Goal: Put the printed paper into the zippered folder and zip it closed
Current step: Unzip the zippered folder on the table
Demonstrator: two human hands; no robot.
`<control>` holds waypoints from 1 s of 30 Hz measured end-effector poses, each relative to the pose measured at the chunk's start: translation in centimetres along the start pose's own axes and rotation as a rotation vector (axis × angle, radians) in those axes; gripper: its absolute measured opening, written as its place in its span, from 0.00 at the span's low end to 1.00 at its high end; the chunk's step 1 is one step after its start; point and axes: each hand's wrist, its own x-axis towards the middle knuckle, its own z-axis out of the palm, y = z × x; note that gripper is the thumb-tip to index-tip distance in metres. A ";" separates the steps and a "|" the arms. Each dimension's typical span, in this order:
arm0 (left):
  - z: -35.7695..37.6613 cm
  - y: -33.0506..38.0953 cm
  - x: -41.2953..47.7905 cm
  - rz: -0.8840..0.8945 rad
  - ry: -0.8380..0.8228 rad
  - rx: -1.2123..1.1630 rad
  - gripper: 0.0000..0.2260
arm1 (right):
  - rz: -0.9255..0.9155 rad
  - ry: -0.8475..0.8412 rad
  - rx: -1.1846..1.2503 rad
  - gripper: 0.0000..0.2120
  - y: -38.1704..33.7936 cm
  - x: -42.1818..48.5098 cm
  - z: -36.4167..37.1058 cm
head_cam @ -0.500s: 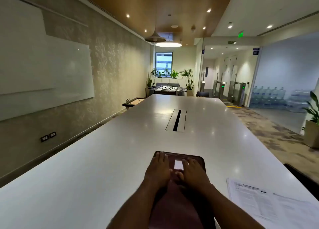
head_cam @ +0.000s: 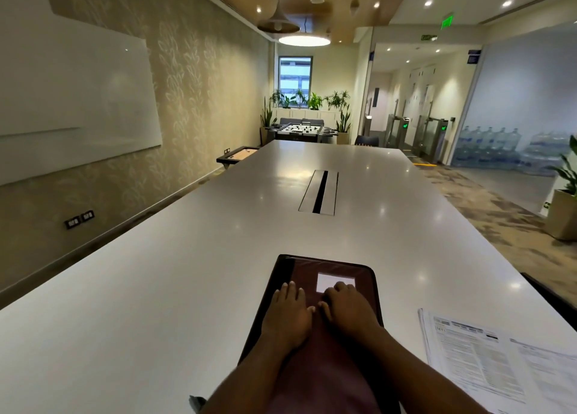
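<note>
Both hands have slid back along the folder since half a second ago, so more of its far end and the whole of its white label window now lie bare beyond the fingertips.

At the far left a whiteboard (head_cam: pixel 75 101) hangs on the patterned wall. Next comes the long white bench (head_cam: pixel 156 288), with a cable slot (head_cam: pixel 320 191) set into its middle. On the near part of the bench lies the zippered folder (head_cam: pixel 299 270) — dark maroon, flat, its cover down and its long side running away from the person. The left hand (head_cam: pixel 288 313) rests palm down on the folder's left half, fingers straight and together, gripping nothing. Just beside it, thumbs almost touching, the right hand (head_cam: pixel 346 310) also lies flat on the cover and holds nothing; its fingertips reach the near edge of the white label window (head_cam: pixel 335 281).

To the right of the folder and apart from it, the printed paper (head_cam: pixel 487 360) lies flat on the bench as a stack of sheets — outside the folder, with neither hand on it. At the far right edge stands a potted plant (head_cam: pixel 565 201) on the carpet.
</note>
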 end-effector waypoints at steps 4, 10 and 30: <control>1.0 -0.1 -0.4 -0.005 0.075 -0.019 0.27 | 0.061 0.030 0.119 0.13 0.6 3.9 -0.8; 1.0 0.1 -0.4 0.004 0.092 -0.034 0.28 | 0.070 -0.099 0.188 0.17 0.6 11.3 -0.5; 2.0 -0.3 -0.1 0.006 0.143 -0.033 0.28 | -0.222 -0.435 0.162 0.16 -2.6 22.9 1.6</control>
